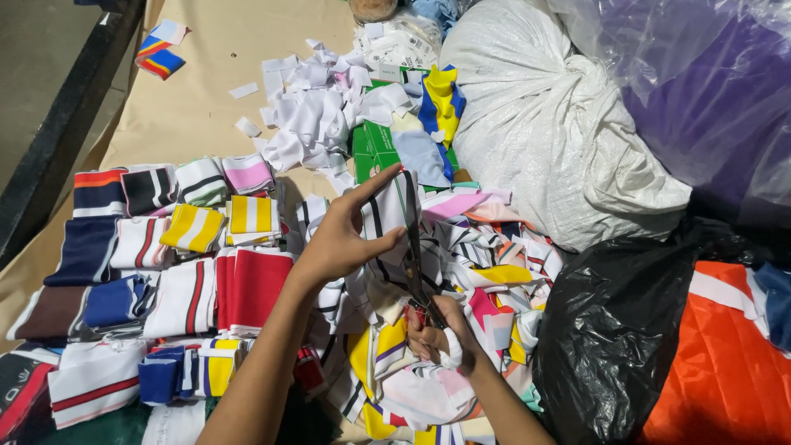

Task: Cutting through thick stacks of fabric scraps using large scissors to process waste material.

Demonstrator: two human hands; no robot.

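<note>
Your left hand (342, 239) pinches a black-and-white striped strip of cloth (387, 210) upright over the loose heap of knit scraps (486, 280) at the near middle of the tabletop (202, 99), while your right hand (437, 338) is clenched on the scissors (412, 247), blades up along the strip. Toward the left edge, folded striped pieces (198, 272) lie sorted in rows, and white offcuts (317, 115) are piled toward the far edge beside a white sack (544, 124). Judging by the heap, plenty remains uncut.

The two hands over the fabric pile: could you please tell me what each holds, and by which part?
Left hand pinches the black-and-white striped fabric piece by its upper edge; right hand grips the dark scissors by their handles.
</note>
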